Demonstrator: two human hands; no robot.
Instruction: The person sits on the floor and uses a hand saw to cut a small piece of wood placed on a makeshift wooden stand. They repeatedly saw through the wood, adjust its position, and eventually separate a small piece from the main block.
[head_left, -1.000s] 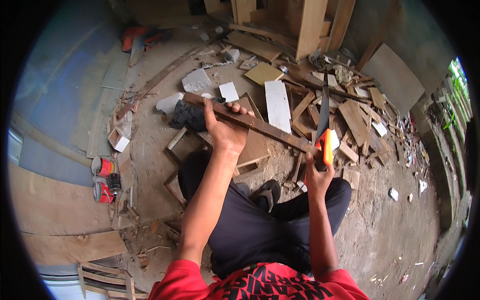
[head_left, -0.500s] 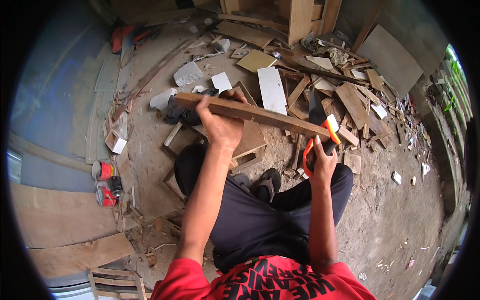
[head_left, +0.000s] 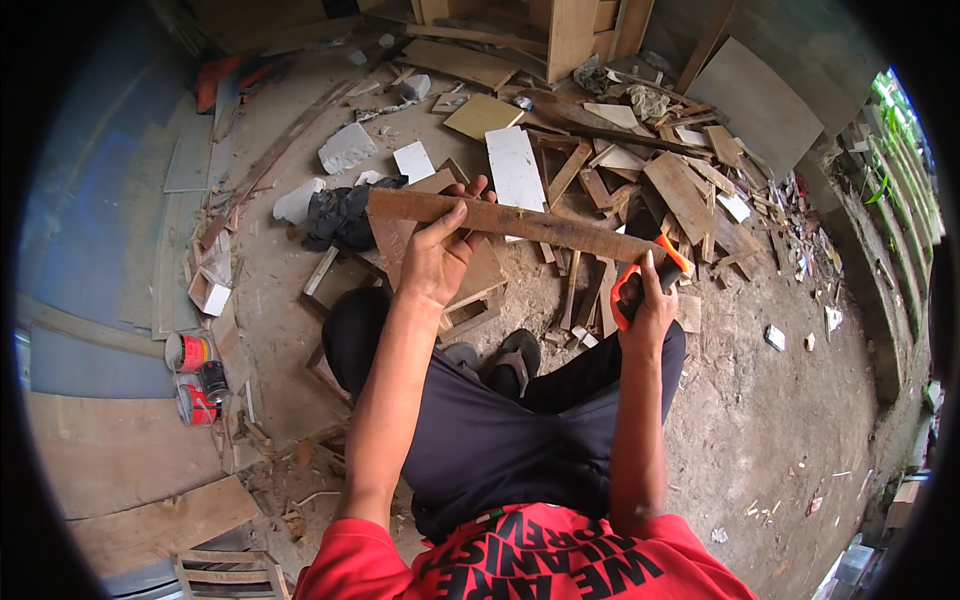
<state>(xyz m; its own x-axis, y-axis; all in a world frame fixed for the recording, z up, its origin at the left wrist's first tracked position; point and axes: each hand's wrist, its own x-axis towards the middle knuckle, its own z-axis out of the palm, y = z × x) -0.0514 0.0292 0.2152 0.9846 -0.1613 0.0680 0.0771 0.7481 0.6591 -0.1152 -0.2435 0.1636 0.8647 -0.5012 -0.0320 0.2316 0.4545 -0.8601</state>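
Observation:
A long brown wooden strip [head_left: 550, 229] is held up in front of me, sloping slightly down to the right. My left hand [head_left: 436, 262] grips it near its left end, thumb on the near face and fingers behind, some of them sticking up past the top edge. Closed around the orange-and-black handle of a handsaw [head_left: 676, 262] is my right hand [head_left: 650, 312], whose thumb also presses against the strip's right end. Most of the saw's blade is hidden or hard to make out behind the wood.
A small wooden frame [head_left: 470, 312] stands by my knees. Beyond lie scrap boards [head_left: 685, 205], a white panel [head_left: 515, 168], a concrete lump [head_left: 347, 149] and a black plastic bag [head_left: 345, 215]. Paint cans [head_left: 187, 352] stand at left; a concrete ledge [head_left: 855, 250] borders the right.
The strip has turned so a broader face shows, and my left hand has rolled with its fingers opening upward. The saw has tilted behind the wood. The whole view has shifted slightly.

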